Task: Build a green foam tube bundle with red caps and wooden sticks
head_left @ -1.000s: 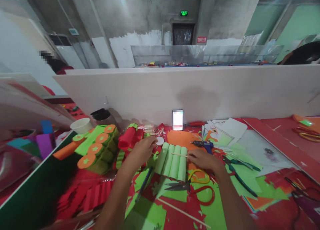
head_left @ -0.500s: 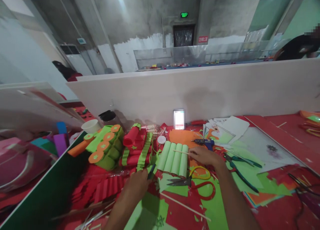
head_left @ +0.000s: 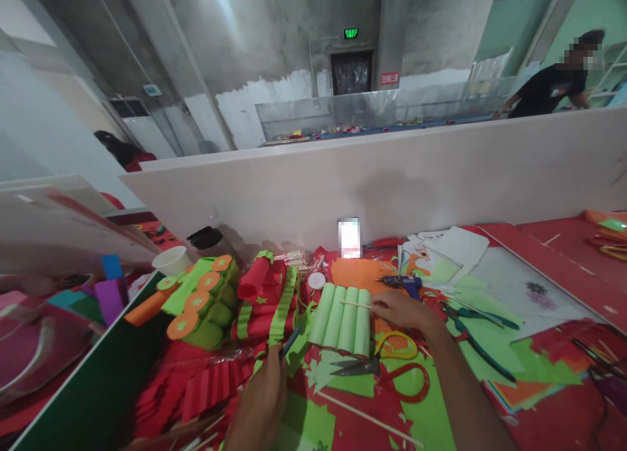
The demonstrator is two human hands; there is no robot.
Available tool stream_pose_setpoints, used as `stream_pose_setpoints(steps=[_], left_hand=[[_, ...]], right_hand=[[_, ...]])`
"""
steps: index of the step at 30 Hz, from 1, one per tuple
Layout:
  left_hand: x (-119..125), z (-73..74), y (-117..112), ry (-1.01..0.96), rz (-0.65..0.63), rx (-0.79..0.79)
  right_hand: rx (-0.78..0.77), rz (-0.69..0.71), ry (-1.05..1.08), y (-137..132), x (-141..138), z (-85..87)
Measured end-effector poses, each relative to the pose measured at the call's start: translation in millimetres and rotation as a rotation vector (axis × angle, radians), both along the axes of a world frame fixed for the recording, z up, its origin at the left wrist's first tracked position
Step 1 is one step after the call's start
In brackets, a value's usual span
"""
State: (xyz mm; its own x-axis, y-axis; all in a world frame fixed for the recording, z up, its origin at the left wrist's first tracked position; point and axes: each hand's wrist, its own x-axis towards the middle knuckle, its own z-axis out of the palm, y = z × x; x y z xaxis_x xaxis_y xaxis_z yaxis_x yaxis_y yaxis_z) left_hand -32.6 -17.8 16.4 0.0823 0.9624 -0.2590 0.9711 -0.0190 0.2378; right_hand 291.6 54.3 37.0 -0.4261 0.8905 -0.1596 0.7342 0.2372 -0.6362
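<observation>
My right hand [head_left: 401,309] pinches a thin wooden stick [head_left: 356,304], which lies across the tops of several light-green paper rolls [head_left: 341,320] joined side by side. In my left hand [head_left: 264,386] is a slim dark pen-like tool [head_left: 290,341]; its exact kind is unclear. That hand is near a red paper model with green strips [head_left: 262,307]. Just below the rolls lie scissors [head_left: 402,371] with red and yellow handles. A longer wooden stick [head_left: 369,418] rests on the paper scraps nearer to me.
A green paper model with orange discs [head_left: 203,301] stands at left, beside a white cup [head_left: 172,260]. A blue glue gun [head_left: 404,282] and pliers [head_left: 482,343] lie at right. A phone [head_left: 349,237] leans on the white partition [head_left: 294,190]. Beyond it a person [head_left: 548,92] stands.
My left hand has shifted left and down with the pen-like tool. My right hand still has the stick over the rolls. The view has tilted slightly, and the far person is more upright.
</observation>
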Motion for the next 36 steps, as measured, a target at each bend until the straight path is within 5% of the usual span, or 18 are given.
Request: stream_pose_setpoints(steps=[5,14,21,24,31,36], left_hand=[[-11.5,-13.5,-2.0,-0.006,0.057,-0.036],[-16.7,-17.4,4.0,-0.014,-0.026,0.057],[-22.9,-29.1,8.3,-0.104,-0.301,0.657],[-16.4,-14.0,12.2,-0.264,-0.292,0.742],[43.7,51.3,56.4,-0.664,-0.239,0.330],[94.9,55.5,94.4,-0.887,-0.294,0.176]], right_hand=[[-0.061,-0.017,0.007,-0.2,2.0,0.8],[-0.154,-0.041,0.058,-1.8,2.3,1.4],[-0.122,-0.046,0.047,0.6,2.0,-0.4],[-0.088,-0.043,0.039,1.0,1.5,1.0],[-0.046,-0.042,0.014,2.1,-0.6,0.9],[0.042,-0.051,-0.006,3.1,-3.5,1.5]])
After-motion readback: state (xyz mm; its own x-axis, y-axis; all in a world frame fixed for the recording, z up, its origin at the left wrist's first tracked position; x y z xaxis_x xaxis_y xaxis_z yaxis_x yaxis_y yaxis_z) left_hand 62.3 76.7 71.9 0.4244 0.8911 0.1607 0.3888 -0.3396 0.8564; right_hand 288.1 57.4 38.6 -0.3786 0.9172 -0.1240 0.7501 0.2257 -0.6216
